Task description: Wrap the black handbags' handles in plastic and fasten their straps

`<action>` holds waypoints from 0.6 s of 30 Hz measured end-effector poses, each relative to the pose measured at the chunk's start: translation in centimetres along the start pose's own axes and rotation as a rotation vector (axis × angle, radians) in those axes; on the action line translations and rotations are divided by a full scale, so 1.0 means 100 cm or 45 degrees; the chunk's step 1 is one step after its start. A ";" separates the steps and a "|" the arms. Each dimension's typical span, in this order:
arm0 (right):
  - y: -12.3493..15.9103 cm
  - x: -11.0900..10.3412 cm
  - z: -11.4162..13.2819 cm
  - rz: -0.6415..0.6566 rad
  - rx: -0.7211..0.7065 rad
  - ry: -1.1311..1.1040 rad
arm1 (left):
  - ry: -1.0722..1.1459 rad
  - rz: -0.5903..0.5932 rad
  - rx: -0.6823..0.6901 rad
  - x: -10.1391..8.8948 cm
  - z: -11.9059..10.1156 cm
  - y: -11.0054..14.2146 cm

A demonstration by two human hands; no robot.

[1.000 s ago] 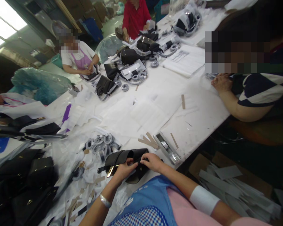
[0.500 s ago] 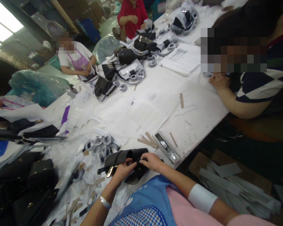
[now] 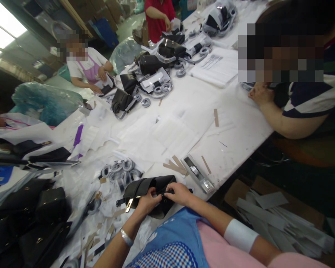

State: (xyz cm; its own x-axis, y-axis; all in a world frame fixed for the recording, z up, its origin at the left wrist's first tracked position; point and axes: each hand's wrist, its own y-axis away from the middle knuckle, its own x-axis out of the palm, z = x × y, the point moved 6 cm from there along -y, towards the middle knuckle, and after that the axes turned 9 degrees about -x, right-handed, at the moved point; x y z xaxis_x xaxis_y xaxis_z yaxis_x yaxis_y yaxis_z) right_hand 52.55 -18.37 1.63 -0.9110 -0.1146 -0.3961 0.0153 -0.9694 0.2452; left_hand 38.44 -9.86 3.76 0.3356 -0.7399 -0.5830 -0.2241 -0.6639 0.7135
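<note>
Writing: a line of small pale characters runs across the blue apron (image 3: 174, 227) of the wearer, too small to read. A stack of white sheets (image 3: 214, 67) across the worktop (image 3: 240, 126) bears dark slanting marks, also unreadable.

Item in hand: a black bag (image 3: 139, 188) with a gold-coloured buckle (image 3: 129, 205) lies on its side at the near edge of the worktop, against the wearer's front. The left hand (image 3: 149, 201) is closed on the bag at its opening, thumb and fingers bent. The right hand (image 3: 180, 193) pinches a thin black strap (image 3: 167, 192) beside it.

Surface: white and littered with thin white sheets. Brown strips (image 3: 177, 166) lie fanned just beyond the bag, beside a long grey-and-silver device (image 3: 197, 174). Coiled grey straps (image 3: 121, 171) are heaped near the bag's left end. A pile of black bags (image 3: 30, 219) occupies the near left, paper scraps between. More bags and coils cover the far part.

Room: people work around the worktop, one in red (image 3: 159, 18), one in a purple apron (image 3: 91, 70), one at the right in a patterned sleeve (image 3: 309, 98). A carton (image 3: 240, 190) of white strips stands below, right. A bright window (image 3: 4, 28) is upper left.
</note>
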 end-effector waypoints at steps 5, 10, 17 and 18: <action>0.001 0.001 0.002 -0.023 0.040 -0.027 | 0.045 0.046 0.036 0.007 0.001 0.002; 0.002 0.004 0.002 -0.054 0.029 -0.069 | 0.117 0.037 0.014 0.002 0.004 0.007; 0.002 0.003 -0.007 -0.105 0.064 -0.139 | 0.127 -0.020 -0.014 -0.002 -0.001 0.013; 0.002 0.003 -0.008 -0.105 0.070 -0.153 | 0.130 -0.026 -0.017 -0.001 -0.001 0.013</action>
State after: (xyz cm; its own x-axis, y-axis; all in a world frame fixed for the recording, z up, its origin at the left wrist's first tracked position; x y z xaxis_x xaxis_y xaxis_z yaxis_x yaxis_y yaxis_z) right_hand 52.60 -18.82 0.86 -0.9510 -0.0051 -0.3091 -0.0812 -0.9607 0.2655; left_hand 38.19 -10.62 4.84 0.4318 -0.7108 -0.5553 -0.2046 -0.6768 0.7072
